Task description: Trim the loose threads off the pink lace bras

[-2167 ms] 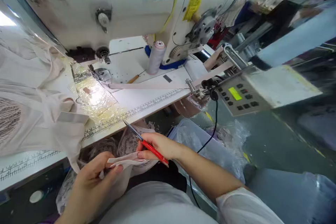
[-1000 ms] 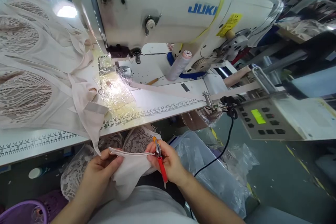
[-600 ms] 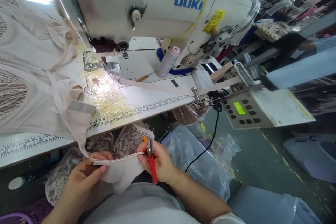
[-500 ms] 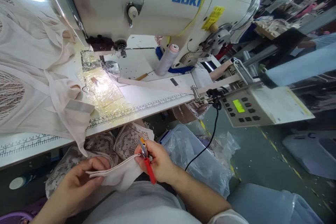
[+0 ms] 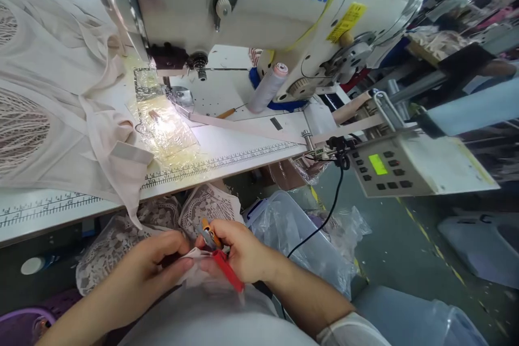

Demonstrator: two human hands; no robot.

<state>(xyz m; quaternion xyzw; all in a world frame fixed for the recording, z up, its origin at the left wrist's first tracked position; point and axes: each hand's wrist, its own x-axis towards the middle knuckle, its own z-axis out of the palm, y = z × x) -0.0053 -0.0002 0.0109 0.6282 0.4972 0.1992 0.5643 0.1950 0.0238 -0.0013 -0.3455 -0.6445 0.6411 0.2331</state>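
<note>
The left hand (image 5: 160,264) and right hand (image 5: 242,253) pinch pale fabric (image 5: 195,253) between them, before the desk (image 5: 239,161), seemingly to steady its fold; the right also grips a red-handled tool (image 5: 227,271), perhaps for handiness.

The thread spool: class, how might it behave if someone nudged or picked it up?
The spool would probably tip easily, since it stands tall on a narrow base. Once on its side, it may well roll, given its rounded body. It is probably light for its size, as it appears to be mostly wound thread.
</note>
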